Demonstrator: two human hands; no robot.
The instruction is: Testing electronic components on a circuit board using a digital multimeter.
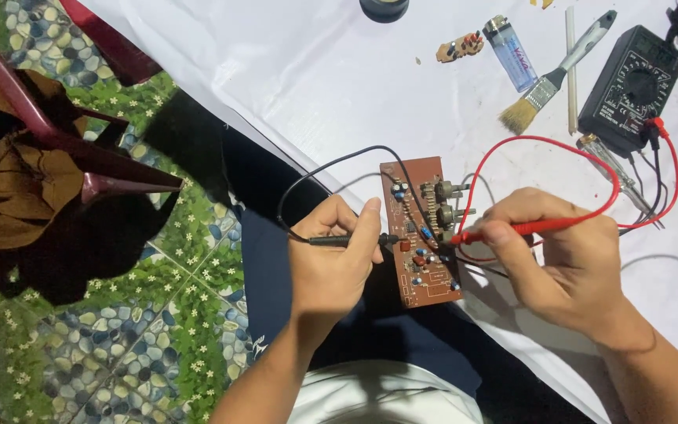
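Observation:
A brown circuit board [416, 182] with small components and two knob shafts lies at the near edge of a white table [339, 71]. My left hand [337, 259] grips a black test probe [352, 240] whose tip touches the board's left side. My right hand [560, 253] pinches a red test probe [512, 229], its tip resting on the board's right side. Red and black leads [543, 141] run to a black multimeter [629, 88] at the upper right.
A paintbrush [555, 77], a blue lighter [511, 53], a small brown part [459, 47] and a white stick [570, 71] lie on the table's far side. A dark red chair [64, 145] with brown cloth stands to the left on a pebble-patterned floor [119, 345].

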